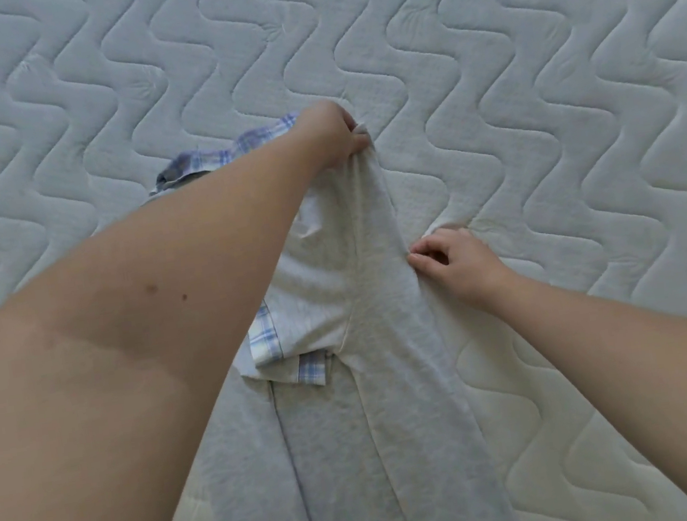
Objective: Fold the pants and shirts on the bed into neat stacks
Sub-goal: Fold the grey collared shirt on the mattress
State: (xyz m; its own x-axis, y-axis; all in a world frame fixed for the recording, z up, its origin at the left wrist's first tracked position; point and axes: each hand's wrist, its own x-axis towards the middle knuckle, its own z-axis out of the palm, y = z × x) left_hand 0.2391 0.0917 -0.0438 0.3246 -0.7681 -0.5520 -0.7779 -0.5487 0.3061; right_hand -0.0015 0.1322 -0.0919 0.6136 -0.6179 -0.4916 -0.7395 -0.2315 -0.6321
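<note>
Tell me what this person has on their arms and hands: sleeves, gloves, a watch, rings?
Nothing shows: both forearms are bare right down to the wrists, with no sleeve, glove, watch or bracelet. No ring is visible on the left hand or the right hand. The left forearm has a couple of small dark moles.

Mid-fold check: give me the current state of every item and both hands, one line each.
Grey pants: stretched lengthwise on the bed, partly folded, far end lifted.
Plaid shirt: lying under the pants, mostly covered.
Left hand: grips the pants' far end.
Right hand: fingers curled at the pants' right edge; grip unclear.
Mattress: quilted, bare.
</note>
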